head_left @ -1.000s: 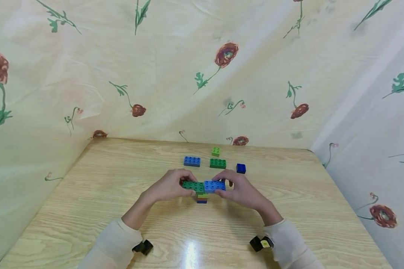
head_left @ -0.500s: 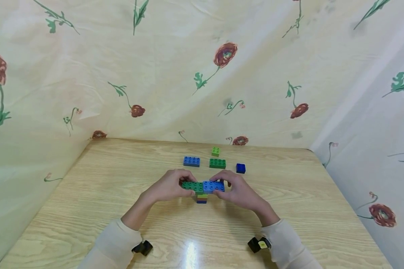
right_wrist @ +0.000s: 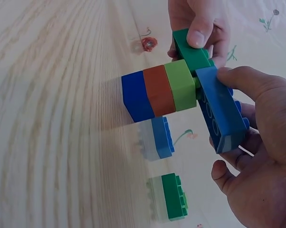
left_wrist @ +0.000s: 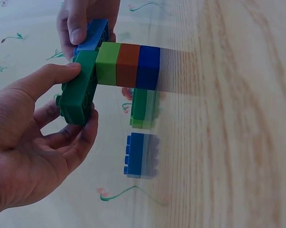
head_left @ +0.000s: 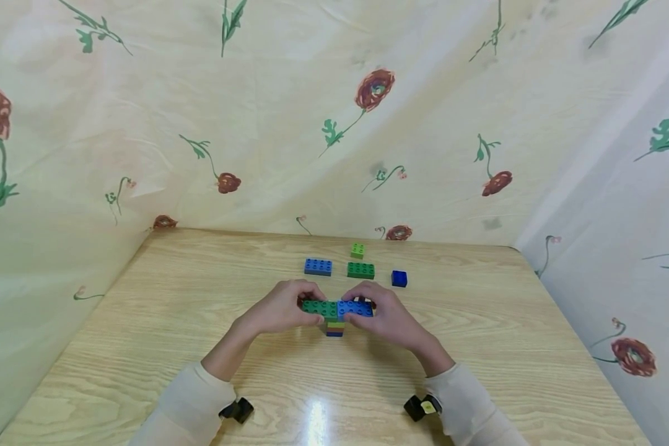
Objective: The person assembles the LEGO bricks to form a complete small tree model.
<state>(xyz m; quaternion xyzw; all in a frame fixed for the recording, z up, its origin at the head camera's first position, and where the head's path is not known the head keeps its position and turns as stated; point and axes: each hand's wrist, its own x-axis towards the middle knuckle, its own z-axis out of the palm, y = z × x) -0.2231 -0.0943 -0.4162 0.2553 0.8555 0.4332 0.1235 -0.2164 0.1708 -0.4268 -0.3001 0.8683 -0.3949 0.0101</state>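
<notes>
Floral cloth backdrop on three sides, wood-grain bench (head_left: 479,347) below. Small stack near bench centre: dark blue, red-brown, lime cubes (left_wrist: 128,65), w/ a green brick (head_left: 319,307) and a blue brick (head_left: 355,308) laid end to end on top. Risk (judgement): stack is narrow, top bricks overhang both sides, so uneven press from one side could tip it or pop a brick off the studs. Left hand (head_left: 279,310) pinches the green brick, thumb on near face, fingers (left_wrist: 81,140) curled behind. Right hand (head_left: 393,319) pinches the blue brick likewise, thumb in front. Loose behind: blue brick (head_left: 318,267), green brick (head_left: 360,271), lime cube (head_left: 357,251), dark blue cube (head_left: 399,279), all apart from the hands.
</notes>
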